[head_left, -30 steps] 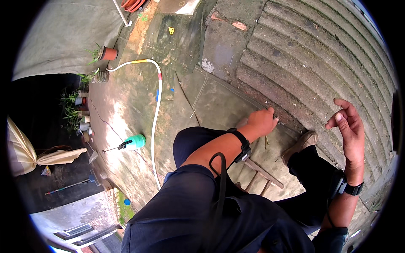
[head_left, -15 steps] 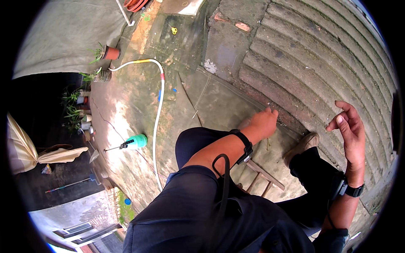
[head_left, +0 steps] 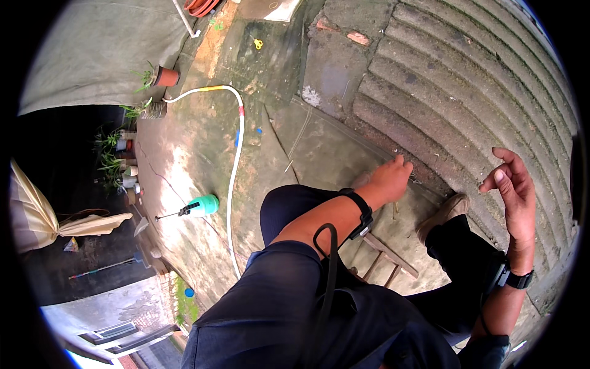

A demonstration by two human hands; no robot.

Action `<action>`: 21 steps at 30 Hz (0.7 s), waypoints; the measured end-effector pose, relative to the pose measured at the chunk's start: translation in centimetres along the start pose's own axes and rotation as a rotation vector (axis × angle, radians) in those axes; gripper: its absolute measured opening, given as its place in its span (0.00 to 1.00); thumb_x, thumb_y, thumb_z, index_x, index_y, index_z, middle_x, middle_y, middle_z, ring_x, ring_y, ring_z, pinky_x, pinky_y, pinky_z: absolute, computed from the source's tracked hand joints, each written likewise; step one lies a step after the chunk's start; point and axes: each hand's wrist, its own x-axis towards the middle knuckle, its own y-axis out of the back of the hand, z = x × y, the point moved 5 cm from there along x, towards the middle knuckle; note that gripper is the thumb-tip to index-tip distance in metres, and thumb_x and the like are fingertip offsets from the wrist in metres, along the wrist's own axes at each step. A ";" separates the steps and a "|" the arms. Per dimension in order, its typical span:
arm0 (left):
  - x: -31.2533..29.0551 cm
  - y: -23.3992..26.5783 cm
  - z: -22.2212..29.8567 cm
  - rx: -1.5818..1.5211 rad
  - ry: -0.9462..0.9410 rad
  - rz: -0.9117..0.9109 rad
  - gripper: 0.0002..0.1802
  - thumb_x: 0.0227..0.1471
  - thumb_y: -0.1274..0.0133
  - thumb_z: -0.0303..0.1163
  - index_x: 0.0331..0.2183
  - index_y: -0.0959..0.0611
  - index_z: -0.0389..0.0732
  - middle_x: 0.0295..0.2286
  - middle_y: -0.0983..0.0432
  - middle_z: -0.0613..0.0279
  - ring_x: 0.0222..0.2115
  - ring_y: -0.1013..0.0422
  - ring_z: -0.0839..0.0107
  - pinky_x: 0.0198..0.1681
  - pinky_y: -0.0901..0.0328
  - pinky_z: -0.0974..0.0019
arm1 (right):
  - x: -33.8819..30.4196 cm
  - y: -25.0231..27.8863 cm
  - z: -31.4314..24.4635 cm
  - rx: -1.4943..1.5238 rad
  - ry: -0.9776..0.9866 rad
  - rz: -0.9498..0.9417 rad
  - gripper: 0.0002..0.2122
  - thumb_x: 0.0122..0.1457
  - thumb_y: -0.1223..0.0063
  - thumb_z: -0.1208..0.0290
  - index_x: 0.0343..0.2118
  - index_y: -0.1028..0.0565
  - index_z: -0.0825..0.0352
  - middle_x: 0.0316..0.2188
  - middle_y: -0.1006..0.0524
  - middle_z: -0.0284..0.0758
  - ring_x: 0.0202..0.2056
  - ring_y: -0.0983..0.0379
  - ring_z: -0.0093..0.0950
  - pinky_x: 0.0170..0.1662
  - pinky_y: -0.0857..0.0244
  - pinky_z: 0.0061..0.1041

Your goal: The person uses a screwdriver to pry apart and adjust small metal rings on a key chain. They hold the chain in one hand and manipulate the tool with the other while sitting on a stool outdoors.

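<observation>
My left hand (head_left: 392, 179) is closed, fingers pressed together, over the strip of ground beside the ridged concrete slope (head_left: 442, 117); whatever it grips is too small to make out. Just under it hang or lie a few thin yellowish strands (head_left: 395, 210); I cannot tell whether they touch the hand. Off to the right, my right hand (head_left: 515, 194) is raised above the ridges, one finger lifted and bent. Its thumb lies against another finger in a pinch, and anything between them is too fine to see. A brown shoe (head_left: 444, 215) rests between the two hands.
Below my left forearm is a wooden frame with rungs (head_left: 387, 255). A white hose (head_left: 232, 178) curves along the ground on the left, beside a green spray bottle (head_left: 206, 205). Yellow scissors (head_left: 258, 44) lie farther off. Potted plants (head_left: 166, 77) line the far left.
The whole view has shifted slightly, so everything sits a little farther right. Both hands keep nearly the same poses and places relative to the ground.
</observation>
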 end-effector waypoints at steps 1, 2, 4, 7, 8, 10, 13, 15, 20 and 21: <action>0.0 0.1 0.1 -0.009 -0.015 0.030 0.12 0.54 0.49 0.37 0.33 0.27 0.37 0.32 0.25 0.44 0.34 0.27 0.45 0.37 0.31 0.48 | 0.0 0.0 0.1 0.003 -0.001 -0.003 0.16 0.63 0.50 0.73 0.52 0.31 0.70 0.25 0.29 0.27 0.30 0.28 0.19 0.40 0.37 0.18; 0.1 -0.2 -0.3 -0.034 0.061 -0.041 0.11 0.53 0.49 0.36 0.33 0.27 0.37 0.32 0.25 0.44 0.34 0.27 0.44 0.37 0.32 0.48 | 0.0 0.0 0.1 0.006 -0.002 -0.006 0.16 0.63 0.50 0.73 0.52 0.31 0.70 0.25 0.29 0.27 0.30 0.28 0.19 0.40 0.37 0.18; 0.4 -0.7 -0.7 -0.085 0.208 -0.182 0.11 0.52 0.48 0.33 0.34 0.27 0.37 0.34 0.27 0.44 0.35 0.28 0.44 0.37 0.32 0.47 | 0.0 0.1 0.2 0.010 -0.005 -0.007 0.16 0.63 0.50 0.73 0.52 0.31 0.70 0.25 0.29 0.27 0.30 0.28 0.19 0.40 0.37 0.18; 0.6 -0.3 -0.3 -0.046 0.229 -0.230 0.12 0.52 0.47 0.35 0.34 0.27 0.37 0.34 0.27 0.44 0.35 0.28 0.44 0.37 0.32 0.48 | 0.0 0.0 0.1 0.012 -0.005 -0.004 0.16 0.63 0.50 0.73 0.52 0.32 0.70 0.25 0.29 0.27 0.30 0.28 0.19 0.40 0.37 0.18; 0.6 -0.1 -0.1 -0.017 0.184 -0.179 0.13 0.53 0.47 0.37 0.34 0.27 0.37 0.34 0.26 0.44 0.35 0.27 0.44 0.37 0.31 0.48 | 0.0 0.0 0.0 0.012 -0.002 -0.005 0.16 0.63 0.50 0.73 0.53 0.32 0.70 0.25 0.29 0.27 0.30 0.28 0.19 0.40 0.37 0.18; 0.2 0.2 0.1 0.045 0.095 -0.079 0.15 0.54 0.48 0.39 0.34 0.27 0.37 0.34 0.25 0.44 0.36 0.27 0.45 0.37 0.31 0.49 | 0.0 0.0 0.1 0.019 -0.001 -0.008 0.16 0.63 0.50 0.73 0.53 0.32 0.70 0.25 0.29 0.27 0.30 0.28 0.19 0.40 0.36 0.18; -0.1 -0.1 -0.3 -0.032 0.173 -0.099 0.12 0.53 0.49 0.35 0.35 0.27 0.37 0.34 0.27 0.44 0.35 0.27 0.44 0.37 0.32 0.47 | 0.0 0.0 0.1 0.024 -0.001 -0.012 0.16 0.63 0.49 0.73 0.53 0.32 0.70 0.25 0.28 0.28 0.30 0.28 0.19 0.39 0.37 0.18; 0.4 -0.5 -0.5 -0.043 0.254 -0.213 0.12 0.53 0.49 0.34 0.36 0.28 0.37 0.35 0.29 0.43 0.35 0.28 0.44 0.37 0.32 0.47 | 0.0 0.0 0.0 0.007 0.004 -0.011 0.17 0.63 0.49 0.72 0.53 0.32 0.70 0.25 0.28 0.28 0.30 0.28 0.19 0.39 0.37 0.18; 0.0 -0.5 -0.4 0.002 0.165 -0.137 0.13 0.54 0.50 0.37 0.36 0.28 0.36 0.34 0.27 0.43 0.35 0.27 0.44 0.38 0.32 0.47 | 0.0 0.1 0.2 0.019 -0.008 -0.016 0.17 0.63 0.49 0.71 0.53 0.32 0.70 0.24 0.27 0.28 0.30 0.29 0.18 0.39 0.37 0.18; 0.0 -0.5 -0.4 0.000 0.164 -0.134 0.13 0.55 0.50 0.37 0.36 0.28 0.37 0.34 0.27 0.44 0.35 0.27 0.44 0.37 0.32 0.47 | 0.0 0.2 0.2 0.023 -0.005 -0.016 0.17 0.63 0.49 0.71 0.53 0.32 0.70 0.24 0.27 0.28 0.30 0.29 0.18 0.39 0.37 0.18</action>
